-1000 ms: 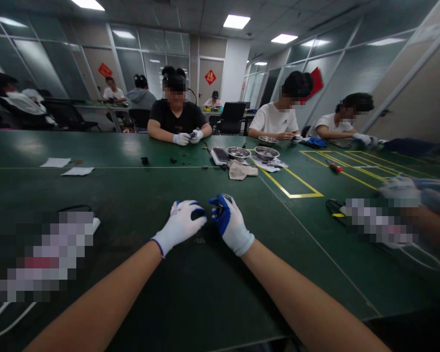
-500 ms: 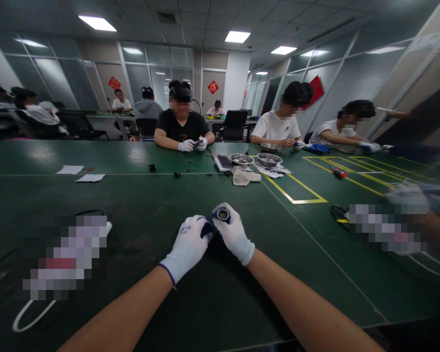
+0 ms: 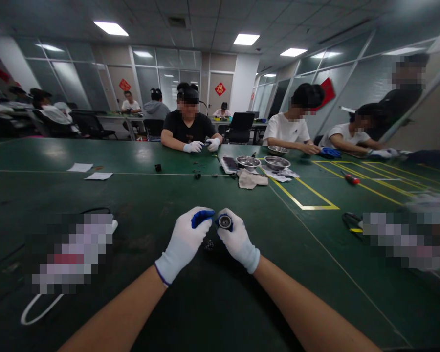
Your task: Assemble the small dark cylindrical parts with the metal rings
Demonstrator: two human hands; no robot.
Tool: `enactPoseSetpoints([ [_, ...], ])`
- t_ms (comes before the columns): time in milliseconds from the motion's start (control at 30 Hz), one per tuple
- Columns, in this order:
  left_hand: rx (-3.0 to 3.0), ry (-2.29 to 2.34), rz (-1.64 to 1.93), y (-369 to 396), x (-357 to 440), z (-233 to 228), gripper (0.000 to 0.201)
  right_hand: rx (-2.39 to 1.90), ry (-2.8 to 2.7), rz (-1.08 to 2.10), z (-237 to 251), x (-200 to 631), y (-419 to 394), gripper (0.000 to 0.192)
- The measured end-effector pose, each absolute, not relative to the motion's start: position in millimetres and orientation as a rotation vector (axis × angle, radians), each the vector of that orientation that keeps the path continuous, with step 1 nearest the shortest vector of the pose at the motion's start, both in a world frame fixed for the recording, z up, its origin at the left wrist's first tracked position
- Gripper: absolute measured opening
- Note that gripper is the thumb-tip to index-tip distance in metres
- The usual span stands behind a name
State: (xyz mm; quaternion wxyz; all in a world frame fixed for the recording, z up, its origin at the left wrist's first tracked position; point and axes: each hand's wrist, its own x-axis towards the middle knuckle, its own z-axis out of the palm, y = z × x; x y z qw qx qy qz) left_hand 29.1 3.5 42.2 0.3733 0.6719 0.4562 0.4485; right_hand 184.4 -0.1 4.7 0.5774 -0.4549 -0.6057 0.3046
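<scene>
My right hand [image 3: 238, 242], in a white glove with a blue palm, is wrapped round a short dark cylinder [image 3: 225, 222]. Its round open end, with a pale metal rim, faces up towards me. Just left of that rim is my left hand [image 3: 190, 234], gloved alike. Its fingers are bent and brought together at the tips; anything pinched there is too small to make out. Below and between both hands, a little heap of small metal pieces [image 3: 209, 245] lies on the green table [image 3: 146, 303].
Blurred-out white items with cords, one [image 3: 73, 249] to the left and another [image 3: 399, 239] to the right, flank my arms. Farther off are metal bowls [image 3: 276, 163], a beige cloth [image 3: 252, 180], paper sheets [image 3: 99, 176] and a red-handled tool [image 3: 351, 179]. Co-workers sit across the table.
My left hand has lifted from low beside the right hand up to the cylinder's rim, uncovering the heap of small pieces. The right hand still holds the cylinder. The view has shifted slightly left.
</scene>
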Motion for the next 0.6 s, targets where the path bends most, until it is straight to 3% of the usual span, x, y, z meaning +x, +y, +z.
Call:
enactPoseSetpoints([
  [333,2.095,1.044,1.075,0.6,22.8,45.8,0.009,-1.069,-1.656,0.767,4.3,185.3,-2.2,0.007],
  [600,1.942,1.126,1.023,0.1,27.2,42.2,0.005,-1.064,-1.714,0.729,1.8,181.1,-4.3,0.006],
])
